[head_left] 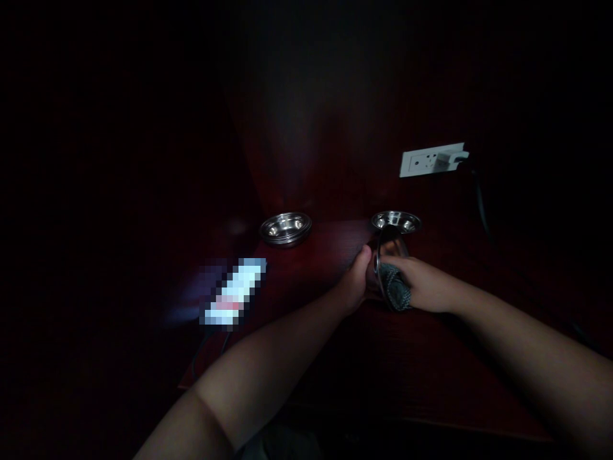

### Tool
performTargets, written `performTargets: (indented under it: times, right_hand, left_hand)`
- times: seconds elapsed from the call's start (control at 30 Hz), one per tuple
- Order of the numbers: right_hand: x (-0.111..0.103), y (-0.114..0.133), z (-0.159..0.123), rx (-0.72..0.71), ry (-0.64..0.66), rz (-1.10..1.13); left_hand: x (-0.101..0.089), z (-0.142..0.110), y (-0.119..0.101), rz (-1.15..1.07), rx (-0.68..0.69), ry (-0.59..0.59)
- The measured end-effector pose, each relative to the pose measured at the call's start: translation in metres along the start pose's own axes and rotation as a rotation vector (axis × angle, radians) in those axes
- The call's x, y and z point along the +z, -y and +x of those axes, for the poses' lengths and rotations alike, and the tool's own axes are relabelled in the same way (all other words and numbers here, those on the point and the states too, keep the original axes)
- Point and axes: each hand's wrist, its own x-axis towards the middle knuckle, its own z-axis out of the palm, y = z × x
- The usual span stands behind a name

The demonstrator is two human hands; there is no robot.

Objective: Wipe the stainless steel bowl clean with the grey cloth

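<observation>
My left hand (355, 281) grips the outside of a shiny metal bowl (393, 243), which is tipped on its side with its mouth toward the right. Pressed into the bowl's mouth is a dark patterned cloth (397, 287), held in my right hand (426, 284). The fingers of both hands are partly hidden by the bowl and the cloth. Just behind the held bowl a shallow metal bowl (396, 220) rests on the table. Farther left stands a small stack of similar metal bowls (286, 229).
A lit, pixelated screen (234, 292) lies at the left edge of the dark red table (306, 345), with a cable by it. On the back wall is a white socket plate (431, 160) with a plug and a hanging cord (481, 201). The surroundings are very dark.
</observation>
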Motion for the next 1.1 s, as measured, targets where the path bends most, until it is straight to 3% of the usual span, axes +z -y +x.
performTargets:
  times: [0.77,1.0,1.1]
  right_hand:
    - [0.004,0.014,-0.002,0.002,0.086,0.463]
    - [0.003,0.018,0.0,-0.018,0.034,0.54]
    - [0.005,0.016,-0.001,0.054,-0.112,0.577]
  left_hand:
    - [0.0,0.001,0.001,0.075,-0.033,-0.07]
    - [-0.001,-0.001,0.003,0.083,-0.007,-0.044]
    - [-0.002,0.0,0.004,0.079,-0.003,-0.053]
